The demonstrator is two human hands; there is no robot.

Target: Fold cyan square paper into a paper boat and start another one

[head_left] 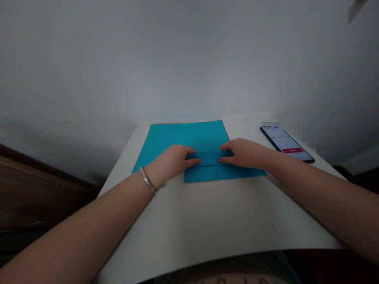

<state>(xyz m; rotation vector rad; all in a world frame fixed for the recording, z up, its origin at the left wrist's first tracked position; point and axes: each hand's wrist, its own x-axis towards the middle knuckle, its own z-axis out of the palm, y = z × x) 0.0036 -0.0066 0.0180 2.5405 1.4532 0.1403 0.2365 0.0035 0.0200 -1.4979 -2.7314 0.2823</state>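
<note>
A blue sheet of paper (219, 174) with a folded strip along its far side lies near the middle of the table. My left hand (175, 159) grips the left end of that strip, thumb on the near side and fingers on the far side. At the strip's other end my right hand (241, 153) has hold in the same way, thumb and fingers pinched over the fold. Beyond and partly beneath is a larger flat blue sheet (183, 135), with a thin red edge showing along its right side. My palms cover parts of both sheets.
The white table (207, 221) backs onto a pale wall (189, 59). A phone (287, 142) with a lit screen lies on the right, beside my right forearm. Brown wooden furniture (38, 185) stands left of the table.
</note>
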